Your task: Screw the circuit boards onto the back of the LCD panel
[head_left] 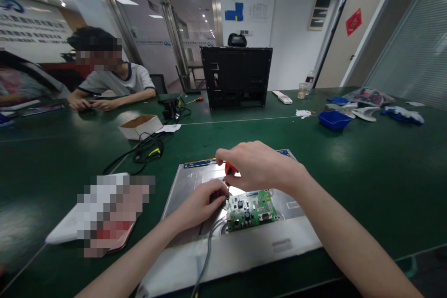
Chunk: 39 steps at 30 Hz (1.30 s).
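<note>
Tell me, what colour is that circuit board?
Green circuit board, clearest in the head view.

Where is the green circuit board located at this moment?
In the head view, the green circuit board lies on the metal panel, low and centre, just right of the left hand.

Bright ceiling lights, warped edges

My right hand (pixel 256 167) covers most of the orange-handled screwdriver (pixel 229 168); its tip is hidden behind my left hand (pixel 206 200), beside the green circuit board (pixel 251 208). The board's small parts are too tiny to tell. The metal panel (pixel 195 181) under it runs off the bottom edge.
</note>
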Each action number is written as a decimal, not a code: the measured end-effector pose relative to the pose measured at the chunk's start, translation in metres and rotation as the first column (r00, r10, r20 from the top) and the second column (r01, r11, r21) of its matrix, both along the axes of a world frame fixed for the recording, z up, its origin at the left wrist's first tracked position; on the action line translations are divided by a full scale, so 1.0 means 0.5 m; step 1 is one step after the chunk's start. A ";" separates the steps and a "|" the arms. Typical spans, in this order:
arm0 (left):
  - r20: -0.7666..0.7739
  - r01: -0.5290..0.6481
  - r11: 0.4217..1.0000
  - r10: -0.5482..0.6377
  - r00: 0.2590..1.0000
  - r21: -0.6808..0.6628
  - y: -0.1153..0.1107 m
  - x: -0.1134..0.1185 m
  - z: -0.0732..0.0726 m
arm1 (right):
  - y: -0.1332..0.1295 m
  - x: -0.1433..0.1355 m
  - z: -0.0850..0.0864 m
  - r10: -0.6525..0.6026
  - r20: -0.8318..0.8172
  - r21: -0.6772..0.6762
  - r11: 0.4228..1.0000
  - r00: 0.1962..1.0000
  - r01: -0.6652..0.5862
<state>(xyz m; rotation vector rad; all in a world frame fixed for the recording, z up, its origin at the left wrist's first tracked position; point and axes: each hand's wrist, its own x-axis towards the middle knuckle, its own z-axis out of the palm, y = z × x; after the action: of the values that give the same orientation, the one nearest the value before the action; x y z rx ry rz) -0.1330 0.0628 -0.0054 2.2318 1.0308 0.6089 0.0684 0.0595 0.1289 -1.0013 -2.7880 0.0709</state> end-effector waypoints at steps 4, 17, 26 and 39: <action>0.012 0.006 1.000 -0.007 1.000 0.005 0.002 -0.001 -0.004 | -0.002 0.000 0.001 0.002 0.000 0.008 1.000 1.000 -0.002; 0.006 -0.006 1.000 0.006 1.000 -0.015 0.000 0.001 -0.008 | -0.008 -0.005 0.001 -0.007 0.029 0.033 0.999 1.000 0.006; -0.015 -0.009 0.999 0.008 1.000 -0.050 0.003 0.001 -0.007 | -0.007 -0.011 0.000 -0.038 0.043 0.066 0.997 0.998 0.035; -0.016 -0.031 0.999 0.031 0.999 -0.041 0.005 -0.001 -0.002 | -0.007 -0.012 0.008 -0.052 0.043 0.027 0.998 0.998 0.051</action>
<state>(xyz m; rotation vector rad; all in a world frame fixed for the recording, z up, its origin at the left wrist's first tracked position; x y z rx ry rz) -0.1333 0.0655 -0.0061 2.1916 1.0780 0.5797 0.0624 0.0561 0.1328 -1.0809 -2.7928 0.0063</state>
